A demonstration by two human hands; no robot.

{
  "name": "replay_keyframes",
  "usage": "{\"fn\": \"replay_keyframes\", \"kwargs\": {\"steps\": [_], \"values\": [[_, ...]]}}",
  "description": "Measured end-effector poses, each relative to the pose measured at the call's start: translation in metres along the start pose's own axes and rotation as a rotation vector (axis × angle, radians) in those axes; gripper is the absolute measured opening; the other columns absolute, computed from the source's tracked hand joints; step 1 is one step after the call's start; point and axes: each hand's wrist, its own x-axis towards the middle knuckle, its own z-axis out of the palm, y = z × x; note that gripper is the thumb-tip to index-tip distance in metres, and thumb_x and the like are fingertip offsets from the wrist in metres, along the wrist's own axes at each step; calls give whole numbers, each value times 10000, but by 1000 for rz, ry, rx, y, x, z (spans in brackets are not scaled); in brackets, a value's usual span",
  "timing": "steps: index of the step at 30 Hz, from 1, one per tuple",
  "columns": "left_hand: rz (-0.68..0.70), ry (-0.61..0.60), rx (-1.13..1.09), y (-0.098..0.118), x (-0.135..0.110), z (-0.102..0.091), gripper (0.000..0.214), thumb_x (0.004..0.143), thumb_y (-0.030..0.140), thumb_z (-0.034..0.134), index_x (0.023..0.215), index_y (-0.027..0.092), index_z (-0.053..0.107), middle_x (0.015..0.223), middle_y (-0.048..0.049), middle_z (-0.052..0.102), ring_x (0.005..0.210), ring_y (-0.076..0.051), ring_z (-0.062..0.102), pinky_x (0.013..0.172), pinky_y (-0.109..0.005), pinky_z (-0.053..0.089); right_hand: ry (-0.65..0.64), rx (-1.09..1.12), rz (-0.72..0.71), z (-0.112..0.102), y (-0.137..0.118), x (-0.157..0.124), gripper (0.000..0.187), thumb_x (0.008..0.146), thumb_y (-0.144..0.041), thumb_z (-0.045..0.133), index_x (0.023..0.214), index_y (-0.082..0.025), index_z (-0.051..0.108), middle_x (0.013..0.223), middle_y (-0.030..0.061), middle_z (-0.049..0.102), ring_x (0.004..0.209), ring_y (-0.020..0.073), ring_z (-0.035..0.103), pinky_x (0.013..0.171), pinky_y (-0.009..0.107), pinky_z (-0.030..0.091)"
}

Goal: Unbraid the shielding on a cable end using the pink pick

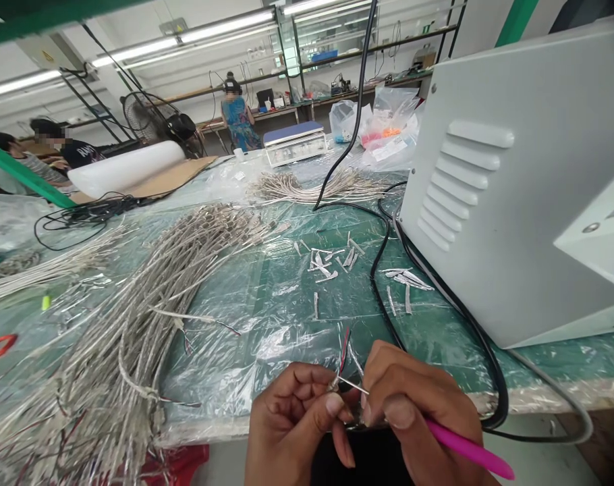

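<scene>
At the front edge of the table, my left hand (301, 412) pinches the end of a cable between thumb and fingers. Thin red, black and pale wires (344, 351) fan upward from that end. My right hand (418, 398) is closed around a pink-handled pick (469, 449). Its slim metal shaft (353, 385) points left and meets the wires just above my left fingertips. The rest of the held cable is hidden by my hands.
A large bundle of braided cables (170, 270) lies to the left. Foil scraps (322, 263) are scattered mid-table. A grey machine housing (479, 169) stands at right, with a black cord (382, 250) beside it. A blue-topped scale (294, 142) sits behind. Other people are in the background.
</scene>
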Motion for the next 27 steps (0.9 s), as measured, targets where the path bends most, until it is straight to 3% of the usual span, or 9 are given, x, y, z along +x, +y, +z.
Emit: {"fn": "replay_keyframes", "kwargs": {"steps": [9, 19, 27], "values": [[-35, 22, 7, 1, -1, -1, 194, 763, 281, 782, 857, 140, 690, 623, -27, 695, 401, -114, 614, 416, -167, 417, 3, 31, 81, -1, 0, 1, 339, 974, -275, 439, 684, -174, 583, 594, 13, 524, 580, 134, 504, 543, 282, 366], [-23, 21, 16, 1, -1, 0, 171, 775, 269, 770, 852, 136, 696, 626, -27, 696, 400, -99, 609, 435, -158, 405, 7, 74, 90, 0, 1, -1, 347, 976, -251, 425, 678, -173, 585, 585, 14, 529, 581, 133, 515, 556, 292, 375], [6, 33, 15, 2, -1, 1, 156, 759, 243, 782, 829, 151, 678, 618, -3, 695, 389, -92, 597, 627, -246, 532, 38, 52, 88, 0, 2, -1, 330, 969, -240, 433, 690, -179, 598, 589, 20, 536, 582, 145, 514, 543, 298, 369]]}}
